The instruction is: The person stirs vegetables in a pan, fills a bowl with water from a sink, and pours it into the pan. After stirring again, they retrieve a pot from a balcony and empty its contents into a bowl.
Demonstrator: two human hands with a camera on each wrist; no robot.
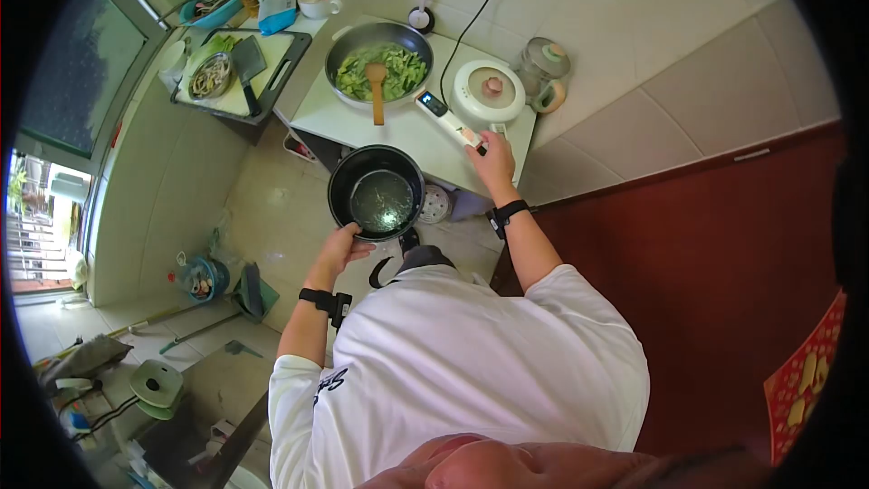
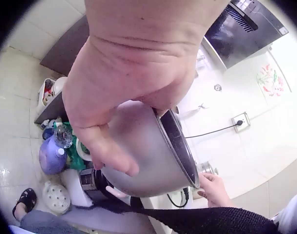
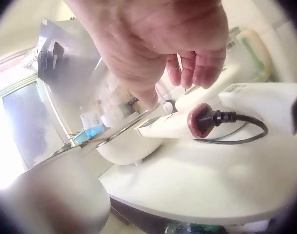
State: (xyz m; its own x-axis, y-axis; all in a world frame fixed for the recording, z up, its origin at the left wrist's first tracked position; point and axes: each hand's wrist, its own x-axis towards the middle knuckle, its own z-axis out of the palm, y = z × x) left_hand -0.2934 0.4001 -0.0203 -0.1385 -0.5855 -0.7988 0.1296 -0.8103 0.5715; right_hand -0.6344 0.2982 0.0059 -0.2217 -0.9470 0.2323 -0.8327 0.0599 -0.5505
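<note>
A pot, dark inside and grey outside, hangs in front of the counter; my left hand grips its rim, with fingers along the outer wall. My right hand is over the near end of a white bar with a small lit display. Its fingers are loosely bent with nothing visible between them; whether the thumb touches the bar is unclear. A plug with a reddish face and black cord is beside the bar, below the hand.
A pan of chopped greens with a wooden spatula sits on the white counter. Right of it are a lidded white cooker and a glass jug. At left, a cutting board holds a cleaver and bowl.
</note>
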